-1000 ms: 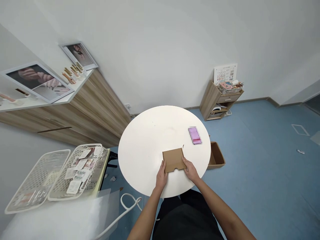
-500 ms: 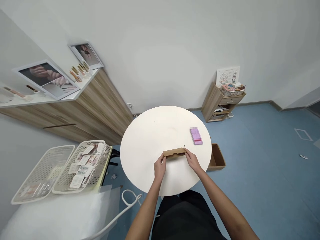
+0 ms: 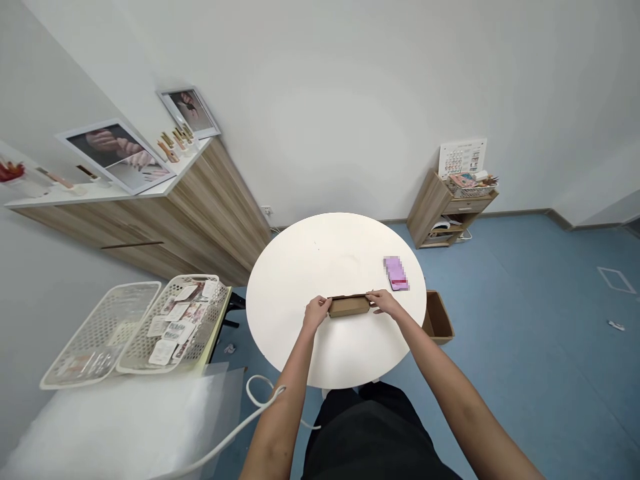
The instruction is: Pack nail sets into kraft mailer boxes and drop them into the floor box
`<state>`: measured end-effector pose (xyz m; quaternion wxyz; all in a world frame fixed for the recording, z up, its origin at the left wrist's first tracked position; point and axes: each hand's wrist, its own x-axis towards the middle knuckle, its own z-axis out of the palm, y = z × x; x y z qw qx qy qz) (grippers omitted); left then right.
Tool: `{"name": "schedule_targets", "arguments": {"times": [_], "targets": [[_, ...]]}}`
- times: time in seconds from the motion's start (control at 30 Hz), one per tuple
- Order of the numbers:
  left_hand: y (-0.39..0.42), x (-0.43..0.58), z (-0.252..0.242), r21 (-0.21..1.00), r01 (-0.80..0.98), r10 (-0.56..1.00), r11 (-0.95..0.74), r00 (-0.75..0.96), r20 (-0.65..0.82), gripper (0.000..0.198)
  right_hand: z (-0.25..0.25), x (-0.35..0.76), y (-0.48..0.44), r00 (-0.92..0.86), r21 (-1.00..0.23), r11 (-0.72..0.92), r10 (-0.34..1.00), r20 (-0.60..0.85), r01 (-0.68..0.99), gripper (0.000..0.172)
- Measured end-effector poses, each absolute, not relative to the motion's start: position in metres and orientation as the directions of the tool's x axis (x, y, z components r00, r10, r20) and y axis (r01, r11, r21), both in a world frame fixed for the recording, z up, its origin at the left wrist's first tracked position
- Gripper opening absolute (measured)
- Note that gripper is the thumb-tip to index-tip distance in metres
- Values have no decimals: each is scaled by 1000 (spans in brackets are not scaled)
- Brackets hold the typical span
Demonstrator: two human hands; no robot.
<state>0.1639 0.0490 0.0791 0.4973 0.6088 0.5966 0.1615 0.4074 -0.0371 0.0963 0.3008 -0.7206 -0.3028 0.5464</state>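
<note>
A small brown cardboard box [image 3: 349, 307] is between my hands over the front part of the round white table [image 3: 295, 267]. My left hand [image 3: 317, 311] grips its left end, with the fingers closed at the upper corner. At the right end, my right hand [image 3: 383, 301] pinches the box near its top edge. A broad brown side of the box faces me, with a darker line along the top; its inside is hidden. Beyond my right hand lies a purple, pixelated rectangular item [image 3: 397, 273] on the table.
Left of the table stand white baskets [image 3: 173, 327] with cards and packets, beside a wooden cabinet [image 3: 215, 207]. A white cable [image 3: 250, 420] curls near my left forearm. A brown open bin [image 3: 438, 319] is at the table's right; a small cabinet [image 3: 425, 207] stands by the wall.
The cardboard box has turned in my hands, so a broader side now faces me. Both hands have shifted slightly around its ends. The view has moved a little.
</note>
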Motion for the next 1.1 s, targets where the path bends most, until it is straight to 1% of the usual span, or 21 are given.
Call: {"name": "schedule_targets", "arguments": {"times": [0.1, 0.27, 0.37, 0.47, 0.57, 0.67, 0.77, 0.9, 1.0, 1.1], "targets": [[53, 159, 79, 836, 467, 839, 288, 298, -456, 39, 95, 409, -36, 210, -765, -634, 768, -606, 112, 26], [54, 153, 77, 874, 340, 817, 346, 348, -459, 41, 93, 411, -37, 158, -798, -593, 803, -575, 105, 23], [53, 152, 75, 887, 302, 822, 350, 354, -445, 40, 93, 411, -35, 157, -793, -598, 799, -580, 116, 24], [53, 151, 73, 894, 288, 829, 344, 355, -433, 38, 92, 411, -33, 170, -781, -611, 789, -590, 126, 27], [53, 151, 72, 900, 283, 839, 330, 349, -417, 42, 91, 411, -31, 192, -769, -626, 776, -600, 126, 31], [53, 151, 72, 904, 333, 850, 269, 360, -386, 44, 89, 412, -32, 195, -771, -626, 775, -601, 114, 32], [55, 152, 73, 895, 399, 845, 197, 394, -362, 36, 88, 413, -33, 196, -782, -613, 785, -587, 115, 35], [56, 149, 74, 892, 427, 835, 146, 431, -343, 29, 84, 412, -34, 213, -793, -590, 803, -557, 153, 39], [53, 144, 67, 883, 468, 831, 19, 484, -275, 29, 78, 410, -37, 217, -816, -544, 835, -505, 197, 41], [42, 138, 54, 865, 489, 844, -110, 506, -179, 33, 72, 407, -45, 231, -831, -479, 875, -426, 282, 45]]}}
